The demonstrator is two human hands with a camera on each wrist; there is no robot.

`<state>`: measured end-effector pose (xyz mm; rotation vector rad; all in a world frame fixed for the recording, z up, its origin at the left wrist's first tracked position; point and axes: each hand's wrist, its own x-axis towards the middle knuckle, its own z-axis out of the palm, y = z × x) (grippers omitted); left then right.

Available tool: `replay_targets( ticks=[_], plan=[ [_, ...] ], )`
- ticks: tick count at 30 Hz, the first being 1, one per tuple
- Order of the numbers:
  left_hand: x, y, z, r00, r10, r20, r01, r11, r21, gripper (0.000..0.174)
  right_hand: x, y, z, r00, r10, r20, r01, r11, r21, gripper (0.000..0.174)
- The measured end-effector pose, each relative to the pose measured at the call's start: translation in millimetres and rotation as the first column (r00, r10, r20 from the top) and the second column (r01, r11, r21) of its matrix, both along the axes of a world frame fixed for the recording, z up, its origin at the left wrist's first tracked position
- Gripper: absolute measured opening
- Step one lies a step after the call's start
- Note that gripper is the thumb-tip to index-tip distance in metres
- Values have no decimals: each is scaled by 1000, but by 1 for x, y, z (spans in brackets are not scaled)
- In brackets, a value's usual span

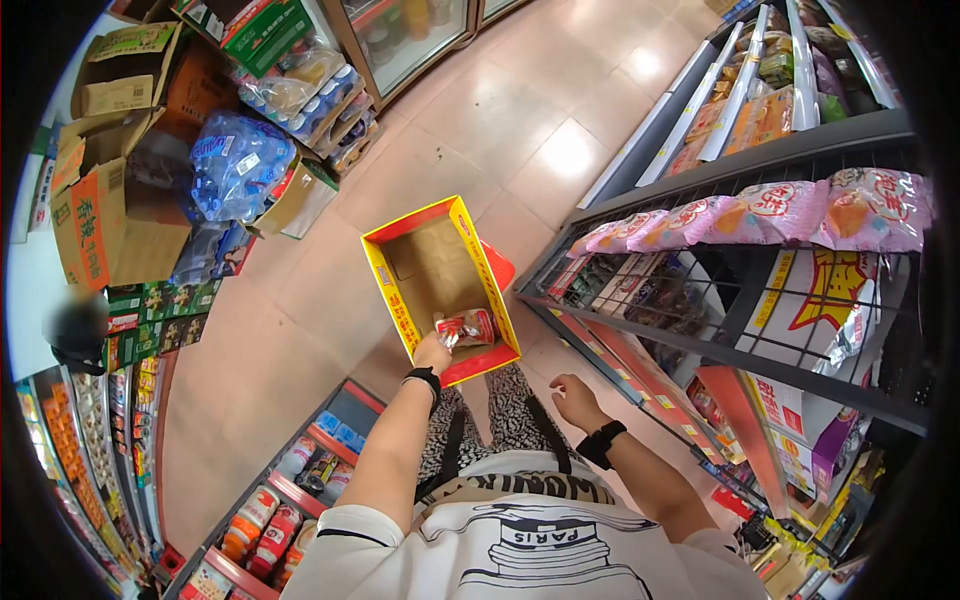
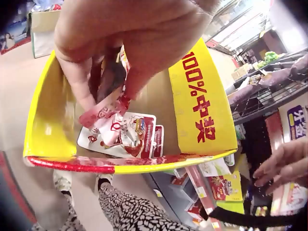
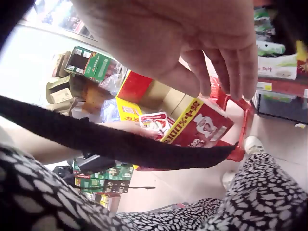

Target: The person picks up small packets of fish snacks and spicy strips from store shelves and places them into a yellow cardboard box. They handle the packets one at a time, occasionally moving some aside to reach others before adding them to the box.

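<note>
A yellow and red cardboard box stands in front of me, its top uncovered and bare brown board showing inside. My left hand reaches over its near edge and pinches a red and white snack packet between thumb and fingers. More flat snack packets lie beneath that one on the box floor, at the near end. Off to the right of the box, my right hand hangs in the air with loosely bent fingers and holds nothing; its bent fingers show in the right wrist view.
Red plastic legs show under the box. On the right stands a wire rack with pink bags along it. Opened cartons and wrapped bottles are piled at left. A low shelf with bottles is near my left side.
</note>
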<state>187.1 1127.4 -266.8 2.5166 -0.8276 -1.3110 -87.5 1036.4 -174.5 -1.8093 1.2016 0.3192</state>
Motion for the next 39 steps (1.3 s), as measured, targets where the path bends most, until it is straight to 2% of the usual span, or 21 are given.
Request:
replay_targets(
  ticks=[2,7,8,9,11,12,14,17,19,21,23,25,27,28,30,34,35,37,39],
  plan=[
    [-3,6,-21,1000,-12,-25,11,999,-37,23,-10,-1,-2,997,51,-63,-51,999,-2,20],
    [-8,6,-19,991,-89,-101,76,989,-126,36,-21,0,6,998,36,-59,-38,999,-31,20],
    [-9,6,-18,988,-131,-83,126,990,-63,41,-23,0,9,998,44,-54,-46,998,-40,20],
    [-9,5,-20,986,-149,-79,144,987,-74,41,-25,1,13,998,26,-52,-29,998,-51,20],
    [-7,12,-40,983,-168,-78,162,984,-78,43,-29,3,21,999,2,-39,-5,997,-73,20],
    [-4,21,-67,966,-247,-70,235,961,-146,42,-33,5,23,999,-24,-34,21,996,-89,20],
    [2,12,-23,959,-249,-137,226,961,-160,40,-42,12,25,998,-56,-6,55,989,-139,21],
    [14,13,3,937,-290,-193,234,935,-268,39,-51,23,39,988,-151,19,151,967,-206,21],
    [17,-2,76,902,-260,-345,207,961,-182,38,-56,29,53,969,-236,78,248,940,-233,21],
    [31,13,41,919,-244,-309,150,943,-297,36,-58,38,70,941,-308,141,335,909,-247,21],
    [38,11,61,892,-222,-393,107,950,-294,35,-58,41,96,892,-369,263,435,858,-272,19],
    [44,7,76,886,-256,-388,126,936,-330,34,-56,44,126,845,-400,355,508,809,-296,19],
    [46,3,94,869,-227,-440,69,936,-346,33,-52,46,158,798,-409,442,564,766,-308,18],
    [47,0,106,865,-279,-416,102,911,-400,33,-49,47,176,763,-411,498,604,727,-326,18],
    [43,-6,132,854,-294,-430,68,881,-468,31,-44,44,202,707,-361,608,649,672,-356,18],
    [30,-19,181,803,-321,-501,-49,804,-593,27,-30,35,263,659,-244,712,668,624,-405,18],
    [25,-23,194,808,-323,-492,-51,794,-606,27,-28,31,278,657,-227,719,666,622,-412,18],
    [16,-27,220,769,-349,-536,-106,756,-646,26,-28,22,306,739,-16,674,576,534,-619,17],
    [7,-33,245,778,-375,-505,-102,717,-689,26,-31,14,340,738,36,674,540,567,-622,22]
  ],
)
